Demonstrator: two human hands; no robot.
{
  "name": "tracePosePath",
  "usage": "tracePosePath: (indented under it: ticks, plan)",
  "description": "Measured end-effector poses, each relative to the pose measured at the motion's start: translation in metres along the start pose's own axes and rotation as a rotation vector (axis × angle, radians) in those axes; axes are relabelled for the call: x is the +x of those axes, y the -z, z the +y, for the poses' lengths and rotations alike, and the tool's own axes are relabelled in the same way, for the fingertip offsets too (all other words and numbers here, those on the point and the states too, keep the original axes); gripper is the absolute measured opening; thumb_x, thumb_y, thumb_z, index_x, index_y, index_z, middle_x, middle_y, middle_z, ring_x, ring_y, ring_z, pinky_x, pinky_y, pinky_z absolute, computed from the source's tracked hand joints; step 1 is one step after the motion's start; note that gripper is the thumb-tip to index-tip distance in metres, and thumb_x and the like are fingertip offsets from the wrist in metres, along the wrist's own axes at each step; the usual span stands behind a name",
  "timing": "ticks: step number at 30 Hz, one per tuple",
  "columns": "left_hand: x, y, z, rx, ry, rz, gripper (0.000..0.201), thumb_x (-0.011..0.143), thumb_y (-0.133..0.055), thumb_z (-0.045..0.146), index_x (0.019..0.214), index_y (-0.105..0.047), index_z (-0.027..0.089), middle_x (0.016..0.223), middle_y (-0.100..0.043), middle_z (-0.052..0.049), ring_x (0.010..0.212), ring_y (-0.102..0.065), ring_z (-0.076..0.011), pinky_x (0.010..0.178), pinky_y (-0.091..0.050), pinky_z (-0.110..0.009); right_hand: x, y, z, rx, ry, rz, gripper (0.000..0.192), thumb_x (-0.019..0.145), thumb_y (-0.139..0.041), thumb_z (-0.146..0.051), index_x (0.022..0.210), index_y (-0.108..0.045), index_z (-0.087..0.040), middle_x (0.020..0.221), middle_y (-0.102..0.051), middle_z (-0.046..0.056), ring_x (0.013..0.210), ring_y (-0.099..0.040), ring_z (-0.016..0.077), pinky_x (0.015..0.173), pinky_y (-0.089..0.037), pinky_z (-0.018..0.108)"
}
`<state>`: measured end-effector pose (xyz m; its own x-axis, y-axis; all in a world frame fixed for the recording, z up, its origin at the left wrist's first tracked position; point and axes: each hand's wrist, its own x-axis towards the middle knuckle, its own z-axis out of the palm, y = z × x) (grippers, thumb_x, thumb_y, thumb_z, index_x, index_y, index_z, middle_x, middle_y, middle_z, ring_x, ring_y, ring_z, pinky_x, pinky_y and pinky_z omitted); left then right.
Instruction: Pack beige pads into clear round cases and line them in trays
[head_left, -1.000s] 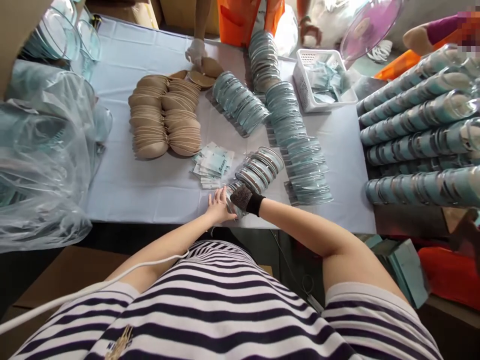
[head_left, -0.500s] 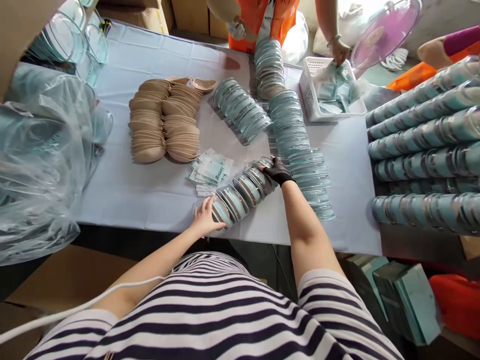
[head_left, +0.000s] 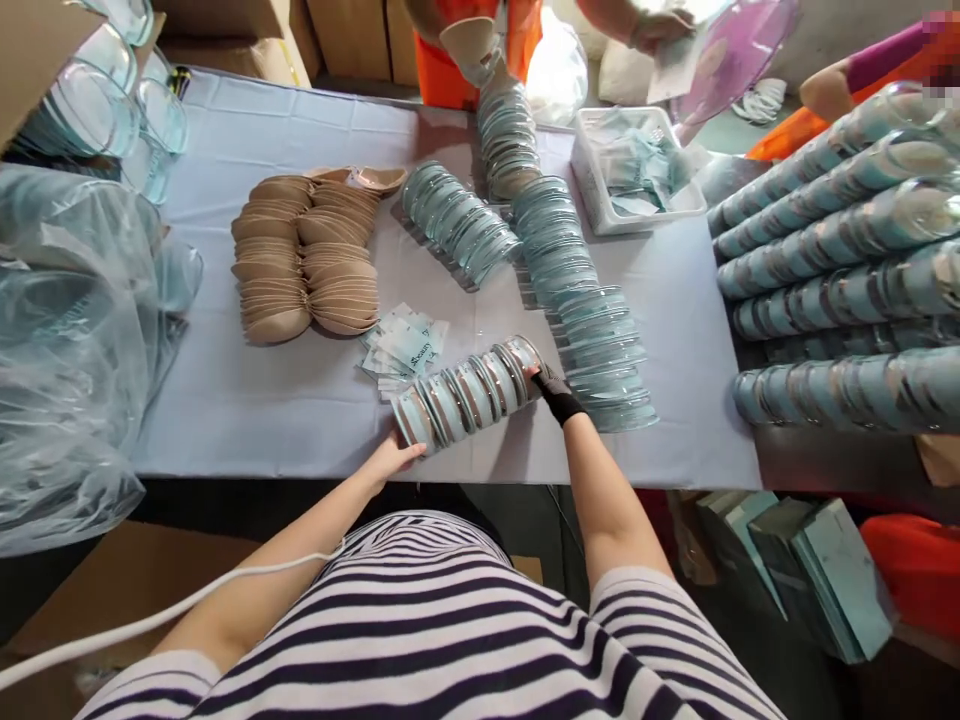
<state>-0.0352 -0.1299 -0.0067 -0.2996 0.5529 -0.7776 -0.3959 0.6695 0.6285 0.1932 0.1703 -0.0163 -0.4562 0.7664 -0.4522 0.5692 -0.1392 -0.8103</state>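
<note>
so right now i've got a row of round clear cases (head_left: 466,393) squeezed end to end between my two hands, lying on its side near the 6 o'clock edge of the surface (head_left: 262,400). my left hand (head_left: 391,460) is flat against the near end at about 7 o'clock, fingers spread, and my right hand (head_left: 551,383), in a dark glove, is pressing the far end at roughly 2 o'clock of the row, so the grip is basically a two-palm clamp on the whole stack. seems like i'm at the gathering and squaring-up step. next move i'd say needs even pressure from both ends or the middle cases will pop out sideways. the little packets (head_left: 405,345) sit just beside the row at 11 o'clock, beige pads (head_left: 304,255) further up, and a longer line of cases (head_left: 585,300) off at 1 o'clock.
</note>
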Motion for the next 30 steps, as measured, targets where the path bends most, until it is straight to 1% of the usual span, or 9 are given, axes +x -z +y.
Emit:
tracePosePath:
  ticks: [3, 7, 11, 15, 18, 20, 25, 28, 30]
  plan:
    - [-0.006, 0.021, 0.000, -0.121, 0.209, -0.064, 0.066, 0.080, -0.072, 0.047, 0.135, -0.051, 0.018, 0.125, -0.065, -0.017, 0.107, -0.065, -0.0278, 0.095, -0.048, -0.041, -0.051, -0.023, 0.011, 0.137, 0.006, 0.045, 0.065, 0.083, -0.052, -0.059, 0.131, -0.057, -0.015, 0.137, -0.058, 0.013, 0.128, -0.053, 0.0243, 0.112, -0.037, 0.041]
    - [-0.001, 0.039, 0.013, -0.141, 0.215, -0.083, 0.055, 0.087, -0.059, 0.053, 0.131, -0.058, 0.020, 0.120, -0.069, -0.013, 0.106, -0.067, -0.0259, 0.085, -0.055, -0.036, -0.119, -0.037, -0.006, 0.203, 0.069, 0.217, 0.072, 0.077, -0.060, -0.063, 0.135, -0.056, -0.020, 0.136, -0.059, 0.010, 0.130, -0.052, 0.0264, 0.112, -0.037, 0.044]
    - [0.010, 0.003, 0.050, -0.209, 0.065, -0.264, 0.049, 0.092, -0.051, 0.047, 0.136, -0.055, 0.025, 0.128, -0.066, -0.008, 0.115, -0.063, -0.0249, 0.086, -0.056, -0.036, -0.201, 0.007, -0.043, 0.137, 0.327, 0.488, 0.070, 0.083, -0.061, -0.056, 0.144, -0.048, -0.023, 0.147, -0.050, 0.009, 0.138, -0.044, 0.0253, 0.117, -0.032, 0.042]
    - [0.012, -0.097, 0.100, -0.284, 0.019, -0.494, 0.042, 0.093, -0.050, 0.045, 0.129, -0.058, 0.026, 0.120, -0.070, -0.005, 0.111, -0.065, -0.0248, 0.087, -0.057, -0.037, -0.290, 0.074, -0.085, -0.172, 0.576, 0.810, 0.059, 0.085, -0.064, -0.048, 0.139, -0.053, -0.026, 0.147, -0.048, 0.008, 0.137, -0.044, 0.0261, 0.116, -0.035, 0.045]
    - [0.012, -0.201, 0.132, -0.282, 0.051, -0.650, 0.039, 0.093, -0.052, 0.046, 0.125, -0.060, 0.024, 0.107, -0.073, -0.005, 0.098, -0.069, -0.0227, 0.082, -0.058, -0.035, -0.331, 0.128, -0.109, -0.439, 0.637, 1.007, 0.054, 0.085, -0.064, -0.048, 0.135, -0.056, -0.028, 0.146, -0.049, 0.007, 0.139, -0.040, 0.0290, 0.116, -0.034, 0.050]
    - [0.013, -0.278, 0.146, -0.276, 0.063, -0.737, 0.040, 0.094, -0.049, 0.048, 0.120, -0.061, 0.021, 0.100, -0.074, -0.006, 0.092, -0.069, -0.0205, 0.079, -0.058, -0.032, -0.339, 0.171, -0.117, -0.613, 0.581, 1.043, 0.053, 0.087, -0.061, -0.048, 0.136, -0.055, -0.029, 0.147, -0.048, 0.005, 0.141, -0.036, 0.0310, 0.117, -0.031, 0.054]
    - [0.029, -0.452, 0.156, -0.127, 0.057, -0.806, 0.054, 0.098, -0.031, 0.054, 0.127, -0.055, 0.015, 0.107, -0.072, -0.010, 0.101, -0.066, -0.0220, 0.089, -0.053, -0.041, -0.300, 0.293, -0.099, -0.907, 0.383, 0.959, 0.050, 0.091, -0.055, -0.040, 0.140, -0.052, -0.029, 0.148, -0.048, 0.002, 0.143, -0.031, 0.0312, 0.118, -0.028, 0.055]
    - [0.047, -0.531, 0.144, -0.085, 0.114, -0.770, 0.062, 0.099, -0.021, 0.054, 0.132, -0.050, 0.011, 0.114, -0.070, -0.013, 0.108, -0.063, -0.0277, 0.088, -0.051, -0.048, -0.256, 0.347, -0.049, -0.934, 0.422, 0.887, 0.045, 0.092, -0.054, -0.034, 0.136, -0.057, -0.027, 0.145, -0.052, 0.002, 0.140, -0.036, 0.0274, 0.118, -0.030, 0.049]
    - [0.057, -0.569, 0.132, -0.096, 0.132, -0.748, 0.065, 0.098, -0.017, 0.055, 0.130, -0.052, 0.010, 0.113, -0.070, -0.015, 0.110, -0.063, -0.0301, 0.086, -0.051, -0.048, -0.226, 0.367, -0.003, -0.923, 0.435, 0.836, 0.041, 0.093, -0.053, -0.032, 0.133, -0.060, -0.026, 0.142, -0.055, 0.002, 0.137, -0.040, 0.0253, 0.117, -0.033, 0.045]
